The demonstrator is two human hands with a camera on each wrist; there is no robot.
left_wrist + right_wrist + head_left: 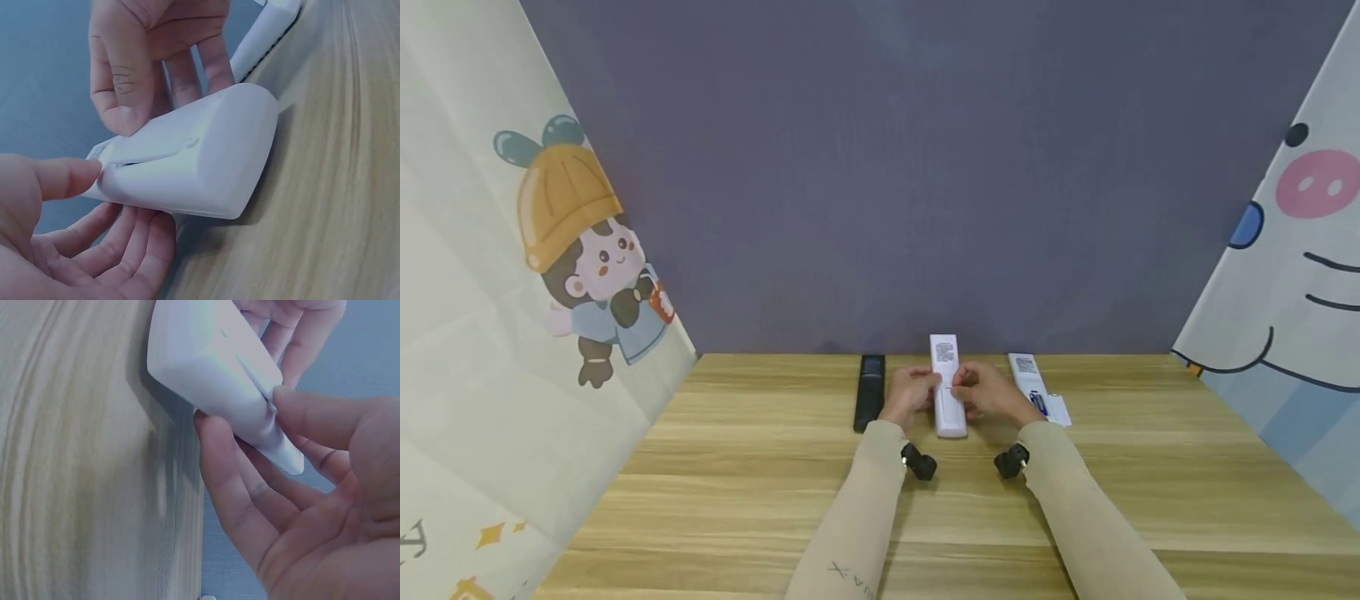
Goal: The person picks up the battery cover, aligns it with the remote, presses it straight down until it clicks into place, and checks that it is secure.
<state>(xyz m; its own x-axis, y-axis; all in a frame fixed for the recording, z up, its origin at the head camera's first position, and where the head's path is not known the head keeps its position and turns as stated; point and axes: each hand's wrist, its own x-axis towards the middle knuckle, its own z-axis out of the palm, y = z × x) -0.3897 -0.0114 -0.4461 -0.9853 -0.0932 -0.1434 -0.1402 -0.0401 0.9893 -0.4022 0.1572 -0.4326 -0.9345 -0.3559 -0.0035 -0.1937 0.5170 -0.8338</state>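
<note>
Our left hand (912,392) and right hand (990,390) pinched the white remote (951,417) between them — a hard tug could crack its raised lid (153,141).

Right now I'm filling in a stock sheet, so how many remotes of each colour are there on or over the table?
Black remote: 1
White remotes, the middle one and the right-hand one: 2
Total: 3

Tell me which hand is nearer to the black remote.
Left. The left hand is just to the right of the black remote, gripping the near side of the middle white remote; the right hand is farther off, at its opposite side.
</note>
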